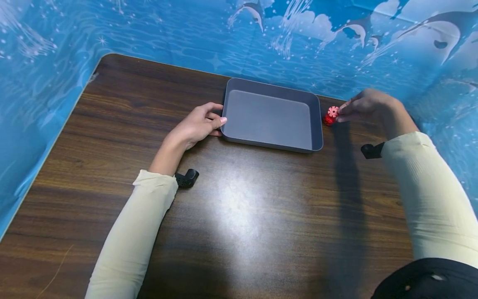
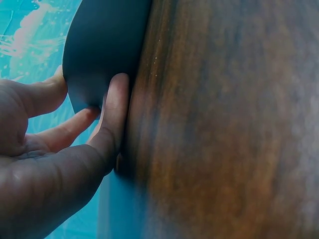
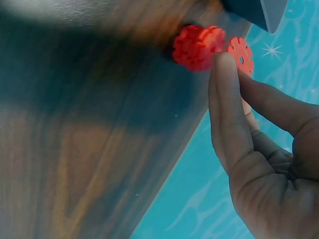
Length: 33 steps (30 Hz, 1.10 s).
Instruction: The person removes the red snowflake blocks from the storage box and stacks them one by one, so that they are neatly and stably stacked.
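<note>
A dark grey baking pan lies on the wooden table near its back edge. My left hand holds the pan's left end. In the left wrist view, fingers lie against its outer wall, and the thumb is at the rim. Off the pan's right end, my right hand pinches a red notched plastic disc with a small slot at its centre. Close beside that disc, more red notched discs sit clustered together on the table. In the head view, the pinched disc overlaps the discs.
Dark wood-grain table spreads in front of the pan. A blue sea-print cloth with dolphins hangs along the back and sides. Black wrist cameras sit at both cuffs. A black rounded object is at the lower right.
</note>
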Available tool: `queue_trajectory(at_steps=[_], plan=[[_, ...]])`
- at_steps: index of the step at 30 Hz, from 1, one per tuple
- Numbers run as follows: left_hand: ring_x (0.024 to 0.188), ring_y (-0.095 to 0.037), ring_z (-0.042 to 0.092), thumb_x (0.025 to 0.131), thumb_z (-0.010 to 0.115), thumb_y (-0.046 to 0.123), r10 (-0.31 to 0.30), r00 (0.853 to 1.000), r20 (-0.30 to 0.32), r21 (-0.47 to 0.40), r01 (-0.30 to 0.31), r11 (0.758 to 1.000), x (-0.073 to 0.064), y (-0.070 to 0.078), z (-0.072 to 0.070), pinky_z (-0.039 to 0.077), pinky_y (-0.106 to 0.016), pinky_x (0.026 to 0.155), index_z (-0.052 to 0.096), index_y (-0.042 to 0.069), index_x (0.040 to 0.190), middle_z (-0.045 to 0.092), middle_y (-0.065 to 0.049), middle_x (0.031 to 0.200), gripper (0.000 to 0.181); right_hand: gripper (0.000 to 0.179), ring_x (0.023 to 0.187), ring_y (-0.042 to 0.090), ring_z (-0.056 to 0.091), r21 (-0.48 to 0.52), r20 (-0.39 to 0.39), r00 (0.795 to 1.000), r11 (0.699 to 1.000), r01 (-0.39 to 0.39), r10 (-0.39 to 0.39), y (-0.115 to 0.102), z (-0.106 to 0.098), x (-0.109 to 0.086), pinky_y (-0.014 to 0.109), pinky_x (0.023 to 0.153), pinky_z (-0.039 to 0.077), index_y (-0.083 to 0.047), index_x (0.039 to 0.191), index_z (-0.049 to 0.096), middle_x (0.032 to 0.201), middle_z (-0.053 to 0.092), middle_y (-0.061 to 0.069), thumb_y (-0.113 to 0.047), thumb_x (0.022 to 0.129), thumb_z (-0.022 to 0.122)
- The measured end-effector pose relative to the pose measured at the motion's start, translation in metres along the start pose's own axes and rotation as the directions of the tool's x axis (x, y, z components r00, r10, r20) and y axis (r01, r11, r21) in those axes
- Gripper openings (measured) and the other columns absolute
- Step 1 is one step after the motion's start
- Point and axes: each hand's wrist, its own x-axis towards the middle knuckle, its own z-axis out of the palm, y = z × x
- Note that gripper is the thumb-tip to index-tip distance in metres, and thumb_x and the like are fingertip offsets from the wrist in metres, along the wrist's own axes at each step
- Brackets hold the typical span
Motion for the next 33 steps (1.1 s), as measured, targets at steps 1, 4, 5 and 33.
queue_trajectory(at_steps=[1, 4, 5, 33], plan=[[0.126, -0.037, 0.065, 0.114, 0.054, 0.021, 0.001, 1.000, 0.001, -0.001, -0.001, 1.000, 0.000, 0.000, 0.000, 0.057, -0.045, 0.113, 0.030, 0.015, 0.170, 0.050, -0.021, 0.153, 0.061, 0.030, 0.090, 0.010, 0.081, 0.047, 0.000, 1.000, 0.999, -0.010, 0.010, 0.001, 0.001, 0.001, 0.039, 0.106, 0.062, -0.003, 0.137, 0.064, 0.091, 0.082, -0.002, -0.019, 0.112, 0.060], [0.125, -0.037, 0.065, 0.114, 0.054, 0.021, 0.005, 1.000, 0.001, -0.004, -0.005, 1.000, 0.001, -0.001, 0.000, 0.057, -0.044, 0.113, 0.030, 0.015, 0.170, 0.050, -0.021, 0.152, 0.061, 0.017, 0.087, 0.013, 0.082, 0.115, -0.009, 1.000, 0.993, -0.025, 0.026, 0.005, 0.002, 0.002, 0.032, 0.090, 0.067, -0.007, 0.124, 0.069, 0.089, 0.081, 0.001, -0.015, 0.111, 0.062], [0.125, -0.036, 0.065, 0.114, 0.054, 0.021, 0.005, 1.000, 0.001, -0.004, -0.005, 1.000, 0.001, -0.001, 0.000, 0.057, -0.044, 0.113, 0.030, 0.015, 0.170, 0.050, -0.021, 0.151, 0.061, 0.015, 0.086, 0.013, 0.082, 0.119, -0.013, 1.000, 0.993, -0.022, 0.023, 0.006, 0.003, 0.003, 0.032, 0.089, 0.068, -0.007, 0.122, 0.070, 0.088, 0.080, 0.001, -0.014, 0.111, 0.062], [0.170, -0.032, 0.006, 0.107, 0.043, 0.073, 0.522, 0.841, 0.142, 0.951, -0.263, 0.163, -0.033, 0.007, 0.010, 0.006, -0.072, 0.135, 0.007, 0.030, 0.175, 0.004, -0.006, 0.184, 0.088, 0.087, 0.170, 0.037, -0.002, -0.738, -0.308, 0.642, 0.602, 0.304, -0.702, 0.011, 0.211, -0.041, 0.059, 0.139, -0.002, -0.027, 0.175, -0.001, 0.183, -0.003, 0.009, -0.072, 0.109, 0.033]])
